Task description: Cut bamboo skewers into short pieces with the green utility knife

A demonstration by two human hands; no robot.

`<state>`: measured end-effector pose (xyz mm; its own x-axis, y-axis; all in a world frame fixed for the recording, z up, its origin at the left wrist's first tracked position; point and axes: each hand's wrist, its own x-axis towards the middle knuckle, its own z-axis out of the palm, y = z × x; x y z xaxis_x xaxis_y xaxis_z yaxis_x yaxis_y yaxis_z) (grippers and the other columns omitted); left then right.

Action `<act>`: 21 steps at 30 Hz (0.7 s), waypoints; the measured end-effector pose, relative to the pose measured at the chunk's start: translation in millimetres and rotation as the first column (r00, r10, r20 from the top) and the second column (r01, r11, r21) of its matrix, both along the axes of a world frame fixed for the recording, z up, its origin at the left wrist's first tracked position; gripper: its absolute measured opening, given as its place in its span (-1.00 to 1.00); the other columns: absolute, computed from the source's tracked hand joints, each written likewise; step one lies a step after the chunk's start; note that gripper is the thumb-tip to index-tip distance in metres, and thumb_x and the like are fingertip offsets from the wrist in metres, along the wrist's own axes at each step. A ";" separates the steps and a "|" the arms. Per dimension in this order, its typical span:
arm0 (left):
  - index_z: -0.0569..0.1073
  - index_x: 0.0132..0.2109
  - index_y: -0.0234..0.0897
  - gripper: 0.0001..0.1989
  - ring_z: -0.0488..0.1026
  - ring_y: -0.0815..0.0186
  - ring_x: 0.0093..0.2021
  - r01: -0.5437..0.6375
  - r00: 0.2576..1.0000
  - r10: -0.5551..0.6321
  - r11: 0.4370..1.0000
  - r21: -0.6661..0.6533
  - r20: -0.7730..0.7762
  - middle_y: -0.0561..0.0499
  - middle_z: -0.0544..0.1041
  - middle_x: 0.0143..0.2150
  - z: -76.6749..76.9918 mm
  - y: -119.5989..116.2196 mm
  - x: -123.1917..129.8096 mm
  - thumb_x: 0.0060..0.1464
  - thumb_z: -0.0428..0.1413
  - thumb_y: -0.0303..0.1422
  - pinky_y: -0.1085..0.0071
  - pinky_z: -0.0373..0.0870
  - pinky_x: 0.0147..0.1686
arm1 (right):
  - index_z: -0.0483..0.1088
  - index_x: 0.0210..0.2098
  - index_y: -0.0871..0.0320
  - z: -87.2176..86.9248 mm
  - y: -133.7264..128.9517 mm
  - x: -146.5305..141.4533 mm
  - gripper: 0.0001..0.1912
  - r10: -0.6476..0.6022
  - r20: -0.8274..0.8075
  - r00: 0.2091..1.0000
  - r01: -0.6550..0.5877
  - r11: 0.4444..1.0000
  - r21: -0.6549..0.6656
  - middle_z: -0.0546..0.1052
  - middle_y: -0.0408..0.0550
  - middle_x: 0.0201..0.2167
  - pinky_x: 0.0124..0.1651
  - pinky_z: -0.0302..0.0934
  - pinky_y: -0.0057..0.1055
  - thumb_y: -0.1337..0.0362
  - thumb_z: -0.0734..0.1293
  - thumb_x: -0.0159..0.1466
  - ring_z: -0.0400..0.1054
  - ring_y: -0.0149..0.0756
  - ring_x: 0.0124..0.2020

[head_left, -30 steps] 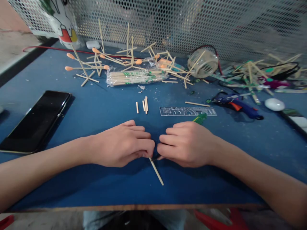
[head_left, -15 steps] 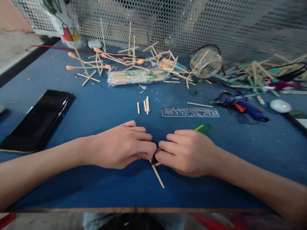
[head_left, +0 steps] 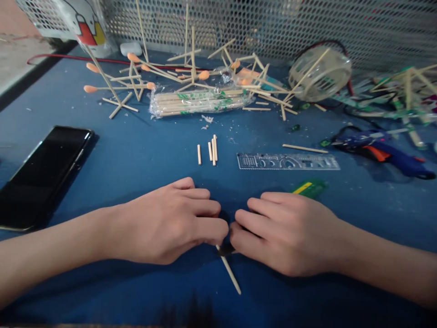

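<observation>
In the head view my left hand (head_left: 174,221) is closed, its thumb and forefinger pinching the upper end of a thin wooden stick (head_left: 231,275). The stick slants toward me, and its upper end is hidden under the fingers. My right hand (head_left: 287,234) is closed around what looks like a utility knife (head_left: 312,187). Its green and yellow end shows beyond the far side of the fist. A dark, blade-like tip (head_left: 225,249) meets the stick between the hands. Ahead of the hands lie several short cut sticks (head_left: 214,150).
A clear ruler (head_left: 288,161) lies beyond my right hand, with a blue glue gun (head_left: 392,155) farther right. A black phone (head_left: 44,177) rests at left. Behind are wrapped sticks (head_left: 201,102), orange-tipped sticks (head_left: 119,86), a clear plastic cup (head_left: 321,73) and a perforated metal panel (head_left: 239,27).
The view has moved closer, so things look larger and the near table edge has slipped almost out of sight. Both hands keep their hold at the stick.
</observation>
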<state>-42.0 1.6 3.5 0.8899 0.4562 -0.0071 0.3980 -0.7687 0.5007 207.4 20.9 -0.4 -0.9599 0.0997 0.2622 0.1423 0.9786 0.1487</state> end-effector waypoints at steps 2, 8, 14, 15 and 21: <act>0.35 -0.16 -0.15 -0.76 0.30 0.23 -0.25 0.003 1.000 -0.003 1.000 0.000 0.000 0.05 0.44 -0.27 0.5 0.1 0.4 0.46 -0.17 -0.37 0.24 0.04 -0.21 | 0.35 -0.45 0.03 1.8 -4.9 -0.6 -0.75 -0.043 -0.002 0.999 0.043 0.999 -0.001 0.37 -0.23 -0.56 -0.50 -0.06 -0.27 0.32 0.24 0.37 0.17 -0.31 -0.59; 0.36 -0.15 -0.15 -0.81 0.32 0.22 -0.25 0.010 1.000 -0.010 1.000 0.018 0.009 0.05 0.44 -0.27 0.6 -0.2 0.4 0.42 -0.11 -0.42 0.25 0.05 -0.23 | 0.39 -0.39 0.01 9.5 -8.4 3.0 -0.72 -0.077 0.101 0.992 0.080 0.997 -0.025 0.41 -0.22 -0.54 -0.50 -0.06 -0.28 0.32 0.16 0.41 0.18 -0.31 -0.58; 0.33 -0.19 -0.17 -0.81 0.32 0.22 -0.26 0.010 1.000 -0.011 0.999 0.050 0.011 0.05 0.44 -0.28 0.3 -1.2 0.2 0.42 -0.12 -0.43 0.25 0.04 -0.22 | 0.39 -0.38 0.00 9.3 -15.9 1.4 -0.73 -0.151 0.137 0.979 0.156 0.987 -0.034 0.39 -0.21 -0.55 -0.49 -0.09 -0.28 0.31 0.14 0.39 0.16 -0.31 -0.58; 0.33 -0.20 -0.17 -0.80 0.32 0.22 -0.26 0.013 1.000 -0.013 0.999 0.048 0.009 0.05 0.44 -0.29 0.3 -1.2 0.2 0.42 -0.12 -0.42 0.25 0.04 -0.23 | 0.39 -0.37 0.01 9.0 -16.2 1.7 -0.75 -0.150 0.126 0.981 0.155 0.987 -0.033 0.39 -0.20 -0.55 -0.49 -0.09 -0.27 0.32 0.15 0.38 0.16 -0.30 -0.58; 0.37 -0.16 -0.15 -0.81 0.34 0.22 -0.26 0.021 1.000 -0.021 0.999 0.044 0.006 0.04 0.44 -0.29 0.3 -0.5 0.1 0.41 -0.10 -0.44 0.26 0.04 -0.24 | 0.32 -0.37 0.03 9.5 -3.0 3.9 -0.81 -0.007 0.132 0.991 0.015 0.998 -0.055 0.37 -0.23 -0.54 -0.47 -0.12 -0.26 0.33 0.20 0.38 0.15 -0.27 -0.57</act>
<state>-41.9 1.1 3.8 0.8991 0.4374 0.0183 0.3788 -0.7982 0.4684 211.3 17.9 9.1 -0.9845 0.1212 0.1270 0.1356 0.9844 0.1117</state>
